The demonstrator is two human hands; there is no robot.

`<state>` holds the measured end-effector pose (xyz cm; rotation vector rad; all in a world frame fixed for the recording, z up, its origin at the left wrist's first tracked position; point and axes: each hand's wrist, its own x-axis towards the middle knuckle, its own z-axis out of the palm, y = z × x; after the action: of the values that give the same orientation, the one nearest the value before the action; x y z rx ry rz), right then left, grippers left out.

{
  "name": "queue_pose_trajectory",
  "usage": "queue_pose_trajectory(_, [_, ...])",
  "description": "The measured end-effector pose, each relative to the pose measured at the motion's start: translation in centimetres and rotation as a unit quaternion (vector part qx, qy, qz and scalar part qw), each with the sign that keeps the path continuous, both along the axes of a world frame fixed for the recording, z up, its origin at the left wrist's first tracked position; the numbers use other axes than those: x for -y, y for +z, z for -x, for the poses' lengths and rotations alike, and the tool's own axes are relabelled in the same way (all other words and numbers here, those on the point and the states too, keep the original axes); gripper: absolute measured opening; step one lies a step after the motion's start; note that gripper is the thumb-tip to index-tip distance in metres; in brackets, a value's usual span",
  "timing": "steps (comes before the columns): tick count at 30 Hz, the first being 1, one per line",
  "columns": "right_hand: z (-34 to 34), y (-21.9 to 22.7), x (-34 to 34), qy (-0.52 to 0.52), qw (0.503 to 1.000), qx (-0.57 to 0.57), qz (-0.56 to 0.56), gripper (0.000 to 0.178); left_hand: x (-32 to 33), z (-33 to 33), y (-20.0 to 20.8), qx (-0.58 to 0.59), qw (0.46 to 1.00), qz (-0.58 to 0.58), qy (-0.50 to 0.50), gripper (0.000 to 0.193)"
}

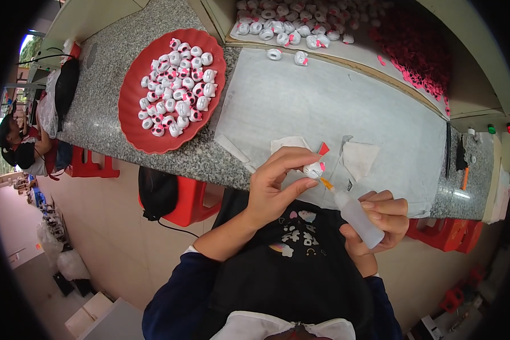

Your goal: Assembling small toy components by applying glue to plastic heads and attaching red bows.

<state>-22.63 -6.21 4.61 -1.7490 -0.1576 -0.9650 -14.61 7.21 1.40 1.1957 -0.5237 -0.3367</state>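
Held at the tips of the left hand's (279,180) thumb and index finger: a toy head (313,171), small, rounded, smooth white, with a pink patch at its edge. Inside the right hand's (384,220) fingers: a cloudy, translucent bottle (359,220), cylindrical, narrowing to a tapered orange nozzle (327,183). Just beyond the left fingertips: a red wedge (323,148) and pale paper scraps (361,160). Under and beyond both sets of fingers: a dull whitish sheet (323,96) on a counter (99,68) of speckled stone. Well to the left of the left fingers: a red scalloped plate (131,96) full of similar white-and-pink heads (181,107). Farthest from the fingers: loose white pieces (297,22) and a bright pink pile (416,59).

Left: pinched closed on the toy head, with wrist angled inward. Right: curled around the bottle, gripping firmly, with nozzle slanted toward the left fingertips.

Partly covered by fingers: toy head and bottle. Hard to make out: any contact between nozzle and toy head; single shapes within the shaded pink pile. Cut off above: the white pieces.
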Motion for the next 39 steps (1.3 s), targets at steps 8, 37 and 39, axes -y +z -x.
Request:
queue_pose_trajectory(8, [0.3,0.3,0.3,0.024,0.999,-0.027,0.002,0.039,0.1,-0.2,0.1,0.051,0.998,-0.043,0.015,0.03])
queue_pose_trajectory(37, [-14.7,-2.1,17.6,-0.115,0.929,-0.237,0.261,0.023,-1.9,-3.1,0.1,-0.109,0.986,0.061,0.111,0.033])
queue_pose_trajectory(39, [-14.6,-2.1,17.3,-0.098,0.906,-0.239,0.334,0.023,-1.6,-3.1,0.2,-0.099,0.987,0.062,0.107,0.033])
